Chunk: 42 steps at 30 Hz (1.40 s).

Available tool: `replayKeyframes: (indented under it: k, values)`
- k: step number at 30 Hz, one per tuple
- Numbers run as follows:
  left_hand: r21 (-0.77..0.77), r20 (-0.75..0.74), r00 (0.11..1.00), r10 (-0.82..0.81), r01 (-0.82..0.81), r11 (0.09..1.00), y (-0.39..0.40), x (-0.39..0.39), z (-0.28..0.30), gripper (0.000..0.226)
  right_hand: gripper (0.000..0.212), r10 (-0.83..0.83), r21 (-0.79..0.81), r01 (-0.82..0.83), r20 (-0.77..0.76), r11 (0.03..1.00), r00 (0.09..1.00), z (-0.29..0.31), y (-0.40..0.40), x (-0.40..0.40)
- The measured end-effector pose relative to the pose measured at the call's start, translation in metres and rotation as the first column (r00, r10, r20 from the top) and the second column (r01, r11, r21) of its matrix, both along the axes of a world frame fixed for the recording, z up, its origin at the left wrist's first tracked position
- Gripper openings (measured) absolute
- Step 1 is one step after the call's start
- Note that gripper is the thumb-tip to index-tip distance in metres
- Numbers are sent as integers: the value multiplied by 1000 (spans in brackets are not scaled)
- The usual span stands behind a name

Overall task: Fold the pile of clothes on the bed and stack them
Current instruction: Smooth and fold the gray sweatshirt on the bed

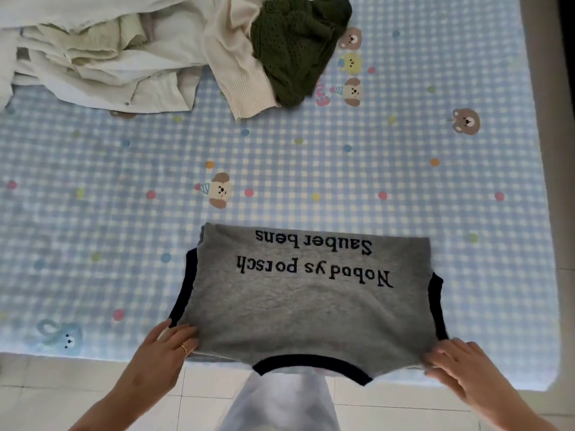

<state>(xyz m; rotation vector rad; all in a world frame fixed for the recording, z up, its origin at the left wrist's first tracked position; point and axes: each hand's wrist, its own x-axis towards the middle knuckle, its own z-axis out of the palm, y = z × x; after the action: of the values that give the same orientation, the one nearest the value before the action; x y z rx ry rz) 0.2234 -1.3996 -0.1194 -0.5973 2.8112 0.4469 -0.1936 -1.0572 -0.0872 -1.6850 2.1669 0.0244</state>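
Observation:
A grey knitted vest (306, 309) with dark navy trim and black lettering lies flat at the near edge of the bed, its neckline toward me. My left hand (165, 353) grips its left shoulder, fingers curled over the fabric. My right hand (457, 365) pinches the right shoulder at the navy armhole edge. A heap of unfolded clothes sits at the far side: cream and pale green garments (102, 54), a cream knit (236, 66) and a dark green knit (295, 45).
The bed (342, 169) is covered by a blue checked blanket with cartoon animals and dots. Its near edge runs just below the vest. White floor tiles (77, 390) lie below, and a dark strip (557, 150) borders the bed's right side.

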Motion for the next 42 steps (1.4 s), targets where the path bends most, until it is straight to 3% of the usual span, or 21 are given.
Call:
replayKeyframes:
  k: [3,5,8,10,13,16,18,20,22,24,25,27,30,34,37,39,42]
  values:
    - [-30,-11,995,102,-102,994,6,-23,-5,49,50,-219,20,219,39,976,975,-10,-22,14]
    - [-51,-15,991,131,-132,990,10,-66,-12,56,58,-357,2,357,-28,934,934,-26,-71,30]
    - [-8,-51,986,161,-161,987,3,-147,-37,52,59,-323,25,323,8,946,946,-62,-160,62]
    - [-54,65,979,192,-189,980,-21,-164,-63,62,59,-225,41,224,17,974,974,-89,-197,72]
    - [-111,155,898,412,-398,911,-67,-115,-93,66,62,-219,58,223,-69,973,973,-115,-189,42]
    - [-145,252,824,508,-487,862,-92,-69,-94,71,63,-407,52,416,-123,908,905,-120,-145,-10]
    - [-147,227,802,552,-532,834,-91,-85,-82,74,63,-518,49,531,-158,846,840,-112,-124,-31]
    - [-137,108,877,467,-453,881,-73,-136,-66,66,61,-660,-6,668,-159,744,734,-100,-105,-35]
    - [-90,-39,974,223,-226,970,-42,-204,-54,56,59,-824,-52,824,-95,564,558,-88,-80,-21]
    - [69,-109,994,26,-18,997,0,-280,-46,51,67,-926,-27,926,5,377,378,-77,-53,2]
    - [160,-113,993,-33,51,986,21,-316,-45,51,71,-939,6,939,33,343,342,-73,-41,16]
    - [272,-50,987,-154,162,949,57,-376,-46,55,70,-925,41,926,72,376,372,-70,-26,41]
    - [299,-5,941,-338,324,898,95,-434,-46,59,65,-914,-12,926,155,377,374,-70,-11,59]
    - [421,66,947,-314,259,869,106,-465,-43,54,61,-914,-53,940,223,336,339,-70,-4,68]
    - [608,126,975,-182,69,791,91,-475,-34,34,57,-944,-31,981,268,189,191,-65,-7,69]
    - [632,130,979,-159,42,774,72,-473,-24,21,46,-932,-24,992,339,125,125,-55,-11,71]
    - [618,119,981,-151,46,785,39,-458,-8,23,28,-857,-85,983,481,163,184,-33,-28,80]
